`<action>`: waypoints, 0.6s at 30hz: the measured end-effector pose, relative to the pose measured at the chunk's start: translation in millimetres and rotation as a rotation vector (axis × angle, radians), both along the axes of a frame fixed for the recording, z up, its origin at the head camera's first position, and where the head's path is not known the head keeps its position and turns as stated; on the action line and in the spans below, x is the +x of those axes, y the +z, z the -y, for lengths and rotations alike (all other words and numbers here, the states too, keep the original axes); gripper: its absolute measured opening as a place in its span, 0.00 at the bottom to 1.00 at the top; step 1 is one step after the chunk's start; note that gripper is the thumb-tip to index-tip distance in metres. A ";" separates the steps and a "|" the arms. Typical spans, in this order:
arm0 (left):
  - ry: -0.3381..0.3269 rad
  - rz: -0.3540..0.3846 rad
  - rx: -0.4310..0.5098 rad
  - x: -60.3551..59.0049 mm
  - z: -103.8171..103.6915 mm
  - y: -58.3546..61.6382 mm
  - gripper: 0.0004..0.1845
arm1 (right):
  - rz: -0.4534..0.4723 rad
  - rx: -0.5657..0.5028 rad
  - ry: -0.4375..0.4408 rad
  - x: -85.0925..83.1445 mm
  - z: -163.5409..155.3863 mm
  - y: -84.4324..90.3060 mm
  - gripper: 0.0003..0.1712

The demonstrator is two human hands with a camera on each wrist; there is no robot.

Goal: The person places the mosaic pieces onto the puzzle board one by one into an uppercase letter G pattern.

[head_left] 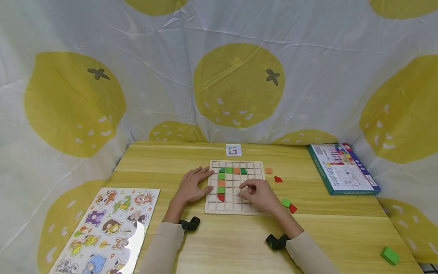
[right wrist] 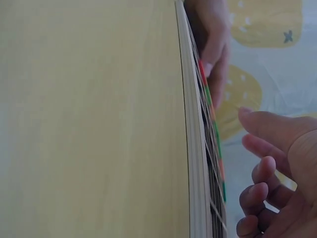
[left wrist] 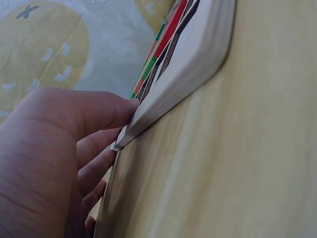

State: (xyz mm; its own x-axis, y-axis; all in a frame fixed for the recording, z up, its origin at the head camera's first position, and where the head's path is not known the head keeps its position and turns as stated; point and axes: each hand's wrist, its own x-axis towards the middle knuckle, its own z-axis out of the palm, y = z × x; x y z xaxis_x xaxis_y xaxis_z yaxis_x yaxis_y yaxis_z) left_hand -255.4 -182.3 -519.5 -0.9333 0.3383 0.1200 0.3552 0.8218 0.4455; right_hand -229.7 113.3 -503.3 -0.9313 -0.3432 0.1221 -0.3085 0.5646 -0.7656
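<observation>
A wooden grid board [head_left: 212, 206] lies flat in front of me. Coloured pieces form a bent line on it: a row along the top with an orange square [head_left: 236, 170] and a dark green quarter-round [head_left: 243, 171], then a column down to a red quarter-round [head_left: 221, 197]. My left hand [head_left: 194, 185] rests at the board's left edge, fingers extended, thumb touching the side in the left wrist view. Over the right half of the board hovers my right hand [head_left: 259, 193], thumb and index finger apart, the other fingers loosely curled, nothing visible between them.
Right of the board lie a loose orange square [head_left: 269, 171], red quarter-rounds [head_left: 278, 179] and a green square [head_left: 286, 203]. A pattern card [head_left: 234, 150] sits behind it. An animal puzzle [head_left: 131, 239] is at left, a box [head_left: 343, 169] at right, a green block [head_left: 390, 255] near the front right.
</observation>
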 end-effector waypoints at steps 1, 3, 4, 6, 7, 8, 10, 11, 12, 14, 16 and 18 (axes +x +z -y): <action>-0.001 -0.001 0.000 0.0 0.3 0.1 0.33 | -0.002 0.003 -0.008 0.0 -4.7 -0.1 0.12; -0.001 -0.003 0.001 0.0 0.7 0.0 0.33 | -0.006 0.006 -0.018 0.3 -13.6 -0.1 0.12; -0.002 -0.004 0.002 0.0 0.8 -0.2 0.33 | -0.004 0.008 -0.023 0.6 -17.9 0.2 0.12; -0.002 -0.006 0.004 -0.1 1.0 -0.4 0.33 | 0.002 0.007 -0.030 1.7 -26.3 1.2 0.12; -0.003 -0.008 0.005 -0.1 1.0 -0.6 0.32 | 0.005 0.006 -0.031 2.5 -30.4 2.1 0.12; -0.004 -0.012 0.007 -0.2 0.9 -0.9 0.32 | 0.008 0.007 -0.035 3.2 -34.3 2.7 0.12; -0.005 -0.014 0.011 -0.1 0.7 -0.8 0.32 | 0.018 0.010 -0.044 4.6 -42.3 3.8 0.13; -0.005 -0.014 0.012 0.0 0.6 -0.6 0.32 | 0.019 0.015 -0.046 5.1 -46.2 4.0 0.13; -0.005 -0.012 0.013 0.0 0.5 -0.4 0.32 | 0.018 0.019 -0.046 5.8 -50.2 4.2 0.13; -0.002 -0.006 0.011 0.1 0.2 0.1 0.32 | 0.019 0.024 -0.052 7.3 -58.3 4.3 0.14; -0.002 0.002 0.013 0.2 0.1 1.1 0.32 | 0.018 0.029 -0.055 8.7 -66.2 4.3 0.14; -0.002 0.002 0.010 -0.5 0.2 0.7 0.32 | 0.022 0.033 -0.061 10.2 -73.7 4.1 0.14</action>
State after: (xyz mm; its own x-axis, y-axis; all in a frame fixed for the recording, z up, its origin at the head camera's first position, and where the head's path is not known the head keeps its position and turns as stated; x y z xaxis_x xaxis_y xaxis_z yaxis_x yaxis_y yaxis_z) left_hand -255.8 -182.4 -518.8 -0.9329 0.3390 0.1219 0.3561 0.8165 0.4546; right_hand -219.5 187.0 -499.2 -0.9529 -0.2893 0.0906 -0.2559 0.6072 -0.7522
